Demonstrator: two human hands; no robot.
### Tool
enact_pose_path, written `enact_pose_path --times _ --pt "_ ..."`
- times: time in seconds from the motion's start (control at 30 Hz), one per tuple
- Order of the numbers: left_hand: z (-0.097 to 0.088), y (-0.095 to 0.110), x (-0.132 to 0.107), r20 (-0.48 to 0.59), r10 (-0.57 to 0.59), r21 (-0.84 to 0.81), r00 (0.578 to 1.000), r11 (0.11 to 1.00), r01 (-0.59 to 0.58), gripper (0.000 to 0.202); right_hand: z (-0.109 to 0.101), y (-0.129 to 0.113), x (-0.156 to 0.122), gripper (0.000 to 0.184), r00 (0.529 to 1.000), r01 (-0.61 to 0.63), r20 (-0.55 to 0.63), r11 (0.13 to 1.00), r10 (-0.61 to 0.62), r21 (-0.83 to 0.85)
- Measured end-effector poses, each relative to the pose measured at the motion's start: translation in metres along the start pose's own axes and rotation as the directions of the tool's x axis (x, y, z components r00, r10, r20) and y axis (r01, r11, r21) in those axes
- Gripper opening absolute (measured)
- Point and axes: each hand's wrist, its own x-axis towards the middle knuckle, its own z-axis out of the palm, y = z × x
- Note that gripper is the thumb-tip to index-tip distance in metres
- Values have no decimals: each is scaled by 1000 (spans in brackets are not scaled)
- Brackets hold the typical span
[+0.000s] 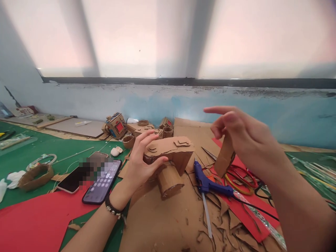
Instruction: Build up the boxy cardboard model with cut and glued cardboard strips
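Observation:
My left hand (141, 161) grips the left end of a cardboard camera model (172, 157), its round lens tube pointing toward me and down onto the table. To the right and a little higher, my right hand (241, 136) pinches a small folded cardboard piece (225, 157) by its top, index finger stretched out to the left. The piece hangs upright, just right of the model and apart from it. A blue glue gun (206, 181) lies on the cardboard scraps between the two hands, nozzle up, with a glue stick behind it.
Two phones (102, 182) lie left of my left hand on green and red sheets. More cardboard models (117, 125) stand near the wall. Red and yellow rings (240, 178) and a black cable lie right. Cardboard offcuts (215, 217) litter the front; a cardboard ring (34, 176) sits far left.

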Motion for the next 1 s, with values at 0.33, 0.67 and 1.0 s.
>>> enact_pose_path --times 0.33,0.67,1.0 --pt "4 3 -4 -22 -67 -36 997 997 67 46 19 -29 -10 62 977 -76 -194 994 90 78" --pt "8 11 -5 25 -32 -63 999 997 34 38 26 -25 -10 47 988 -146 43 988 148 -44" --pt "6 8 -4 76 -232 -163 970 957 242 48 31 -5 -7 26 924 -30 365 975 110 -220"
